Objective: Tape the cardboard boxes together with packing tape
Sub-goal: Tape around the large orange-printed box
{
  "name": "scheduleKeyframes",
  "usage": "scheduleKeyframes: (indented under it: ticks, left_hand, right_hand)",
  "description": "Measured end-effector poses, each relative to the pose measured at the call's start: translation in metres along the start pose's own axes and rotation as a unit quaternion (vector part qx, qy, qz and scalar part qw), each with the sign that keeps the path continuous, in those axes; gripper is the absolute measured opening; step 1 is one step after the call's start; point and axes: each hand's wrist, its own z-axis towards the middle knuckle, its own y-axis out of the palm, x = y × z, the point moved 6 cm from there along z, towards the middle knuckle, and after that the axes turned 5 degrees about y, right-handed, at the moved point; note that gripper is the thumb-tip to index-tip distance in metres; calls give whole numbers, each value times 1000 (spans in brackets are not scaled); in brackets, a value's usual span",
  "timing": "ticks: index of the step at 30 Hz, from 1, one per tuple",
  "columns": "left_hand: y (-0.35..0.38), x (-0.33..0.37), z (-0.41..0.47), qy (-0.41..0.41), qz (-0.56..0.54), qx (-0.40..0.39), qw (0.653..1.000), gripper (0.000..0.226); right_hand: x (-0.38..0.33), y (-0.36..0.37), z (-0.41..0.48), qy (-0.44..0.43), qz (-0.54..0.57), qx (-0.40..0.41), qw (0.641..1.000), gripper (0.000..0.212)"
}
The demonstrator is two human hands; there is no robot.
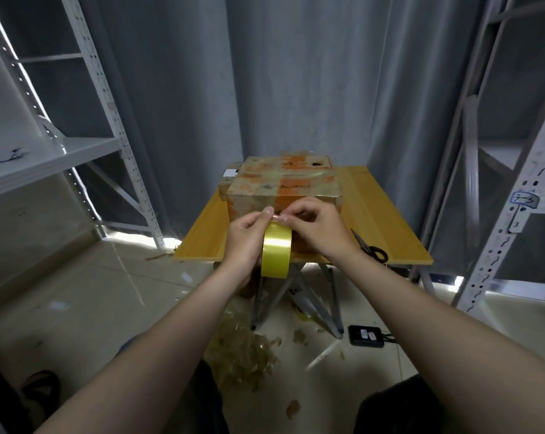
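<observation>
A worn cardboard box (283, 180) with orange patches and strips of shiny tape stands on a small yellow table (202, 239); a second, lower box (230, 177) shows behind its left side. A yellow roll of packing tape (276, 253) is held upright in front of the box's near face. My left hand (246, 242) grips the roll, its thumb at the top edge. My right hand (316, 228) pinches the tape's loose end at the top of the roll, just before the box.
Black scissors (369, 247) lie on the table to the right of my hands. Grey metal shelves stand on both sides, a curtain behind. On the floor below lie crumpled tape scraps (243, 358) and a black device (365, 336).
</observation>
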Motion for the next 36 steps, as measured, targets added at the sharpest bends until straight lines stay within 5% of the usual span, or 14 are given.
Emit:
scheduleKeyframes:
  ticks: [5, 9, 13, 15, 18, 20, 24, 27, 30, 32, 36]
  left_hand:
    - [6, -6, -4, -101, -12, 20, 995, 34]
    - [14, -5, -2, -137, -30, 27, 990, 16]
    - [18, -3, -5, -152, -35, 19, 988, 24]
    - [20, -2, -6, -144, -29, 38, 988, 18]
    - [28, 0, -8, -164, -58, 66, 983, 10]
    - [40, 2, -10, -186, -96, 57, 976, 7]
    - [65, 14, -10, -173, -107, -9, 979, 15]
    - [84, 35, 2, -124, -106, -62, 985, 20]
    - [103, 64, 15, 9, -47, -94, 994, 26]
    - [115, 78, 25, 87, -12, -104, 991, 26]
    - [119, 87, 66, 96, 38, -67, 992, 21]
  right_hand:
    - [-1, 7, -2, -11, 0, 2, 1000, 20]
    - [1, 7, -6, -27, 14, 27, 999, 17]
    - [-11, 3, -12, -76, -11, 41, 996, 16]
    - [-17, -6, -13, -81, -95, 75, 989, 15]
    - [-31, -14, -17, -88, -322, 139, 932, 30]
    - [-30, -17, -17, -31, -374, 134, 917, 41]
    - [-16, -45, -9, 131, -126, 88, 979, 77]
    - [-17, -67, -1, 121, 14, 134, 984, 70]
    - [-20, -89, 8, 71, 115, 232, 963, 57]
    - [-24, -106, 15, 29, 123, 285, 950, 51]
    - [-19, -124, 31, -30, 3, 320, 947, 49]
